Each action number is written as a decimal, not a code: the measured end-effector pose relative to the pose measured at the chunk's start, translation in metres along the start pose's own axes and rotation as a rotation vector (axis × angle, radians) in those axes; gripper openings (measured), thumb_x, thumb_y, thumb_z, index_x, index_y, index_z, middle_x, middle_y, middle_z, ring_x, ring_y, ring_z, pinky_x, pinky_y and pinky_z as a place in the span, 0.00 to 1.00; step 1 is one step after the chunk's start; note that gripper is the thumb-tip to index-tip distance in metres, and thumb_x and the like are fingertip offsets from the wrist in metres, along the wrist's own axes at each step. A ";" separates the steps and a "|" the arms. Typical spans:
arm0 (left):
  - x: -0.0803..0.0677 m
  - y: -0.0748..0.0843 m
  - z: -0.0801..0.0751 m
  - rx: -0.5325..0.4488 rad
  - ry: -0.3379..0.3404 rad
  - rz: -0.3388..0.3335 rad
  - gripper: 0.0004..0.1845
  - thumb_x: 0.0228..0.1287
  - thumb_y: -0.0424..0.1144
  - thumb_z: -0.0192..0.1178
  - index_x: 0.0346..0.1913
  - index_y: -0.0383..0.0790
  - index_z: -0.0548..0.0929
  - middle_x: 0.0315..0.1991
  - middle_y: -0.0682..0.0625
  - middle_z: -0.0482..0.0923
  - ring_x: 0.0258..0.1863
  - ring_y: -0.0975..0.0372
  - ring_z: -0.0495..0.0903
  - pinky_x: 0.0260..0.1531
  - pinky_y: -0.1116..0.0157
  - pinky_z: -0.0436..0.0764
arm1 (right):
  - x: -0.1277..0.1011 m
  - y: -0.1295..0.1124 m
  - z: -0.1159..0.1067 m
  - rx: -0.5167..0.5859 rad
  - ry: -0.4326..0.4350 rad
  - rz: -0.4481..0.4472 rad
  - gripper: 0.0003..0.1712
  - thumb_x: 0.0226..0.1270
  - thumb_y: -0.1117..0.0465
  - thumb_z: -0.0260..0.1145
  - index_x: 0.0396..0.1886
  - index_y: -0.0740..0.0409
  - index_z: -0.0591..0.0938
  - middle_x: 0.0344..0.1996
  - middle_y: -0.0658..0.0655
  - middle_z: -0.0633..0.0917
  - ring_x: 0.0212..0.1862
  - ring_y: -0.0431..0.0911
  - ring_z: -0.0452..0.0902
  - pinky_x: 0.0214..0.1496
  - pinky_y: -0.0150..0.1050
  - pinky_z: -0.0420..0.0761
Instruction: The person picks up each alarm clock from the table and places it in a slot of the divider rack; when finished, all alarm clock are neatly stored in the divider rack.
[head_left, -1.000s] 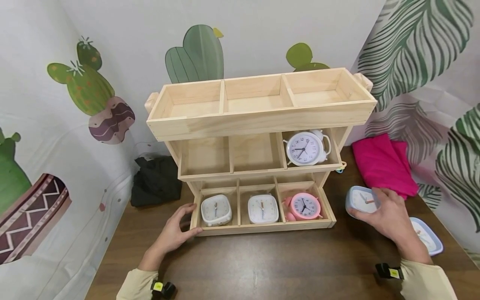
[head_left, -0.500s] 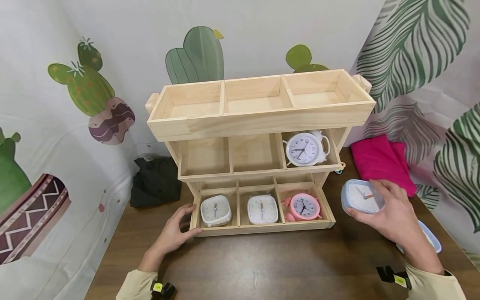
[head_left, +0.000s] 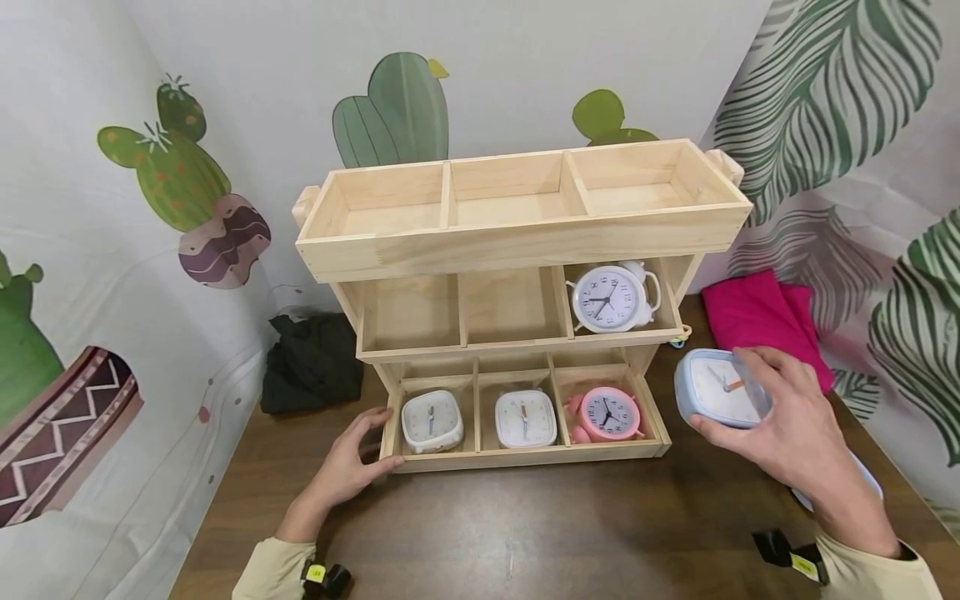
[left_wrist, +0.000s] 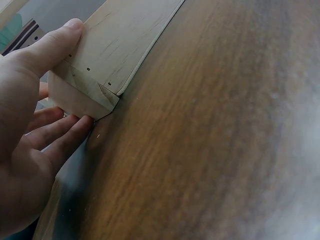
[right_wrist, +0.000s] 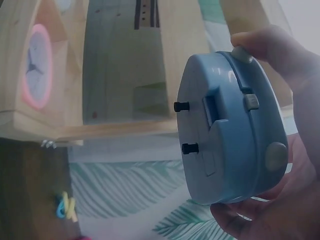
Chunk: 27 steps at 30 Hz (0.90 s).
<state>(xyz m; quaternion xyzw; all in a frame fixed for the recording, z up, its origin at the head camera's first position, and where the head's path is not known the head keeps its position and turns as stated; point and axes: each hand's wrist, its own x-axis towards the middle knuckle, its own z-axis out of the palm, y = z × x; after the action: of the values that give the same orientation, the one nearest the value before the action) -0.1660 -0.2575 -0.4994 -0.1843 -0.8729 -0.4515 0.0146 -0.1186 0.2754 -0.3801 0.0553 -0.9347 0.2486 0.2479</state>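
Two black knobs (right_wrist: 190, 148) on the back of the blue clock (head_left: 722, 387) show in the right wrist view, while the head view gives its white dial. The right hand (head_left: 798, 425) pinches that clock by its edges, above the surface (head_left: 480, 533), right of the wooden rack (head_left: 525, 252). The left wrist view reveals the left hand (head_left: 347, 462) pinching the rack's bottom corner between thumb and fingers
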 end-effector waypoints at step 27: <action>0.000 -0.021 0.006 0.008 0.015 0.001 0.39 0.51 0.36 0.75 0.66 0.34 0.69 0.66 0.36 0.65 0.63 0.43 0.69 0.47 0.47 0.83 | 0.032 -0.063 -0.013 0.115 0.068 -0.171 0.56 0.21 0.57 0.85 0.61 0.62 0.76 0.58 0.62 0.73 0.55 0.54 0.64 0.39 0.46 0.66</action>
<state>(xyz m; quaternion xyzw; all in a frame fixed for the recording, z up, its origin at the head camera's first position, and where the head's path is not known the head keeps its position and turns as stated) -0.1723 -0.2639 -0.5189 -0.1813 -0.8743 -0.4496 0.0222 -0.1263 0.2281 -0.3270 0.1407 -0.9018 0.2813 0.2963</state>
